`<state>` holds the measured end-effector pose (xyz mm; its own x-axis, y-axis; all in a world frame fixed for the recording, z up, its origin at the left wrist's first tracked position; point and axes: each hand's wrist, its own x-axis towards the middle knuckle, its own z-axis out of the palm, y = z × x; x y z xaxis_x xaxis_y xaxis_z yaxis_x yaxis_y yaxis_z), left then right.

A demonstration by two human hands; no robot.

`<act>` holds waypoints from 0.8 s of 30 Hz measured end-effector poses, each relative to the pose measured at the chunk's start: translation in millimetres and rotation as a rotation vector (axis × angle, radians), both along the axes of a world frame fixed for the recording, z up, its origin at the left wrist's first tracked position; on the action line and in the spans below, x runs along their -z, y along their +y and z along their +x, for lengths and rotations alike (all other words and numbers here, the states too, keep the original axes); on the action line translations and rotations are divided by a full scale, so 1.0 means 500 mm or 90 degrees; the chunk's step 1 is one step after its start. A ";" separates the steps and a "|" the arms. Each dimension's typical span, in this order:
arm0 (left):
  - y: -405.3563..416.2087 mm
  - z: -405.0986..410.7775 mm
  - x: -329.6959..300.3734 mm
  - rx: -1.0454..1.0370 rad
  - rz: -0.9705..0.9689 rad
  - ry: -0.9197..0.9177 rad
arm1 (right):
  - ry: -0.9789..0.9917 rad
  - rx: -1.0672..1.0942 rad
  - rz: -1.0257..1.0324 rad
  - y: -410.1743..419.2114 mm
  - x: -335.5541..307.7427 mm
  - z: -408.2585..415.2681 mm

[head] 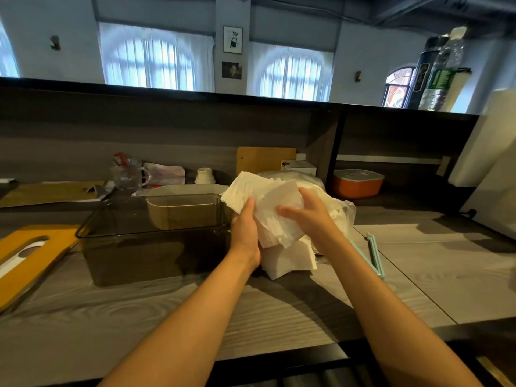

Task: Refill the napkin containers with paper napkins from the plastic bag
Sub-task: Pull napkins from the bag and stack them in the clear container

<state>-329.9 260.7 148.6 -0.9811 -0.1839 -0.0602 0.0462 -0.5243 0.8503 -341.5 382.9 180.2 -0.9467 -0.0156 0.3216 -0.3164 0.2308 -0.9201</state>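
Napkins (275,208), frame centre: a loose, soft, light stack, liable to splay. Left hand (245,227) and right hand (310,216) clasp its opposite sides. Grip the edges squarely.

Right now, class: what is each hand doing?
Left hand: grips the napkin stack from its left side.
Right hand: grips the same stack from the right.

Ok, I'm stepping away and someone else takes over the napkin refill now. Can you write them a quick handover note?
Left hand and right hand: both grip one thick stack of white paper napkins, held above the grey wood-grain counter.
Clear plastic bag: behind the right hand, napkins inside.
Smoky transparent rectangular container: left of the hands, open, looks empty; its orange slotted lid lies off to the left.
Left: load the stack, refit lid.
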 end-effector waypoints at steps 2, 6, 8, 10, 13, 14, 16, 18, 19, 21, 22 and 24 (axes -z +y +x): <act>0.002 -0.002 0.001 -0.008 0.000 -0.003 | 0.008 0.030 -0.020 0.000 0.002 -0.002; 0.000 -0.010 0.005 -0.019 -0.001 -0.018 | 0.043 0.112 -0.098 0.005 0.002 -0.008; 0.000 -0.010 0.004 -0.019 0.000 -0.018 | 0.016 0.123 -0.184 0.014 -0.002 -0.011; 0.000 -0.010 0.004 -0.008 0.012 -0.013 | -0.021 0.105 -0.229 0.021 -0.004 -0.015; 0.003 -0.009 0.004 0.008 0.006 0.002 | -0.012 0.096 -0.160 0.016 -0.001 -0.014; 0.003 -0.009 0.004 0.007 0.001 0.005 | -0.004 0.100 -0.145 0.013 0.000 -0.013; 0.002 -0.010 0.004 -0.005 -0.015 0.016 | -0.009 0.114 -0.181 0.017 -0.005 -0.007; 0.001 -0.011 0.006 -0.010 -0.037 0.021 | -0.015 0.094 -0.270 0.033 -0.018 -0.001; 0.000 -0.009 0.006 -0.004 -0.038 0.020 | -0.019 0.053 -0.315 0.041 -0.025 0.002; 0.000 -0.005 0.004 0.026 0.005 0.008 | -0.050 -0.040 -0.347 0.042 -0.031 0.009; -0.001 -0.005 0.004 0.035 0.015 0.009 | -0.066 -0.055 -0.300 0.034 -0.028 0.012; 0.001 0.001 0.004 0.042 -0.007 0.025 | -0.064 -0.031 -0.136 0.009 -0.015 0.014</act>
